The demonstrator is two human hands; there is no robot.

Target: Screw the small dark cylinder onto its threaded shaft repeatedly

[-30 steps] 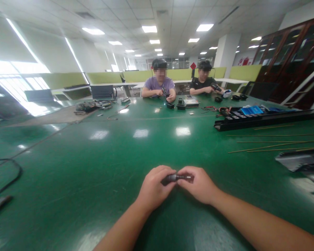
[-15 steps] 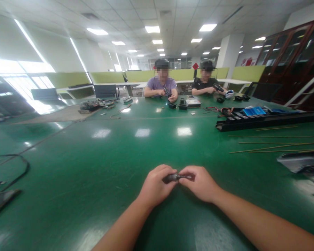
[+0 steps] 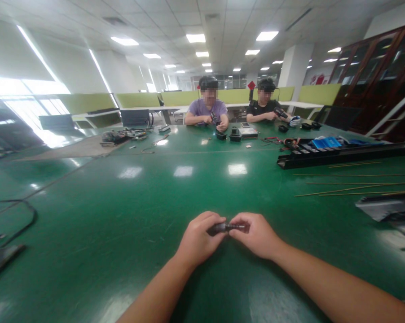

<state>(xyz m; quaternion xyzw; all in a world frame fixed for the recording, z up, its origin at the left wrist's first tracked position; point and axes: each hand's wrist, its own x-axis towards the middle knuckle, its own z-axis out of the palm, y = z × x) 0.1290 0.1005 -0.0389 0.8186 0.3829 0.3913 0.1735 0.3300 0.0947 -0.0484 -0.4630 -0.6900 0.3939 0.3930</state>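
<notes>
My left hand (image 3: 198, 235) is closed round the thick end of a small dark cylindrical tool (image 3: 220, 228), just above the green table. The tool lies nearly level and points to the right. From its collar runs a thinner metal shaft (image 3: 236, 227), which the thumb and fingers of my right hand (image 3: 258, 236) pinch. My two hands are close together, fingertips almost meeting at the collar. The left palm hides much of the thick end, so I cannot tell exactly what kind of tool it is.
Across the green table (image 3: 155, 188) sit two people (image 3: 207, 110) with black parts before them. At right are a long black channel (image 3: 323, 157), a blue packet (image 3: 327, 142) and several thin brass-coloured rods (image 3: 350, 183). A black cable (image 3: 34, 215) curls at left.
My hands keep the same hold on the tool and have barely moved. The whole view has shifted very slightly.
</notes>
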